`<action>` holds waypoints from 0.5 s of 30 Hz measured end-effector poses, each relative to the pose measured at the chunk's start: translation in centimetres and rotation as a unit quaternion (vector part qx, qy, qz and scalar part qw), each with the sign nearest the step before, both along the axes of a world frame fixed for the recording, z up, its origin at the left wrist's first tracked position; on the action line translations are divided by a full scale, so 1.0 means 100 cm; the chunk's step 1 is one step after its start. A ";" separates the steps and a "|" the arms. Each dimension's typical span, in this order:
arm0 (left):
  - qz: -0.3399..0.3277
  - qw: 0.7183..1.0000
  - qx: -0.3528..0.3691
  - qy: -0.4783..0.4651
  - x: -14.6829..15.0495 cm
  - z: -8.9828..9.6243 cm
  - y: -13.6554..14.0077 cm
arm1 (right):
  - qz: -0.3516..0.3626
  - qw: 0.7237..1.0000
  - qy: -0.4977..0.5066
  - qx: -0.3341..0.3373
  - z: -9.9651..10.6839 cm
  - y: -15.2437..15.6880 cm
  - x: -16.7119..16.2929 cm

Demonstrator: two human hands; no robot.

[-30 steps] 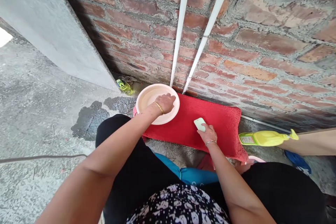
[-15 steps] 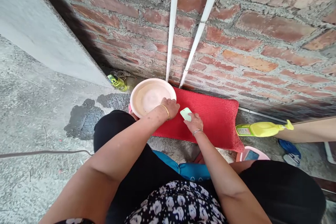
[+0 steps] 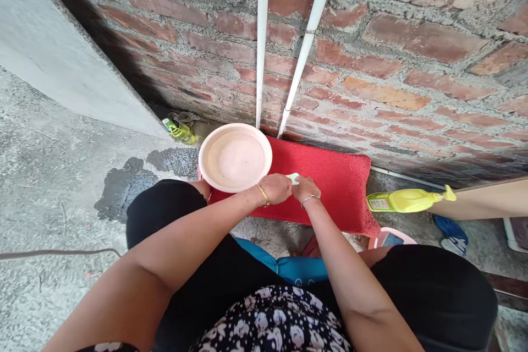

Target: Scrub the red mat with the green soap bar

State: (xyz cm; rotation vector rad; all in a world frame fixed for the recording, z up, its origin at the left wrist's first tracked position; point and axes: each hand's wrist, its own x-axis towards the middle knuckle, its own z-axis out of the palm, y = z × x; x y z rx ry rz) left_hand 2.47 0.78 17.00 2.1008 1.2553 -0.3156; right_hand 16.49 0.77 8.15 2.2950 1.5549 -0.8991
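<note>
A small, flat, pale green piece with rounded corners, looking like a phone case (image 3: 293, 177), is held between my hands over the red cloth-covered bench (image 3: 338, 176). My right hand (image 3: 306, 187) grips its right side. With its fingers closed, my left hand (image 3: 276, 189) is at the left edge of the case; its fingertips are mostly hidden. Just left of my left hand, a pale pink basin (image 3: 236, 158) of water sits on the left end of the bench.
A yellow spray bottle (image 3: 406, 201) lies off the right end of the bench. Below it is a pink container (image 3: 406, 237) with a dark flat object. A yellow-green bottle (image 3: 180, 132) stands by the brick wall (image 3: 396, 60). White pipes (image 3: 263, 44) run down the wall.
My left hand has moved from the basin's rim to the phone case and closed on its left edge. My right hand keeps its hold. The view has shifted slightly.
</note>
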 end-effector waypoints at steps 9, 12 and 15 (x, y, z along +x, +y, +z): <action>0.146 0.981 -0.053 -0.119 0.015 -0.031 -0.044 | -0.046 0.993 0.106 0.025 -0.022 0.009 0.001; 0.162 0.972 -0.033 -0.167 0.019 -0.039 -0.048 | -0.084 0.986 0.144 0.028 -0.031 0.009 -0.001; 0.184 0.955 -0.046 -0.227 0.021 -0.049 -0.048 | -0.135 0.972 0.192 0.012 -0.035 0.007 -0.004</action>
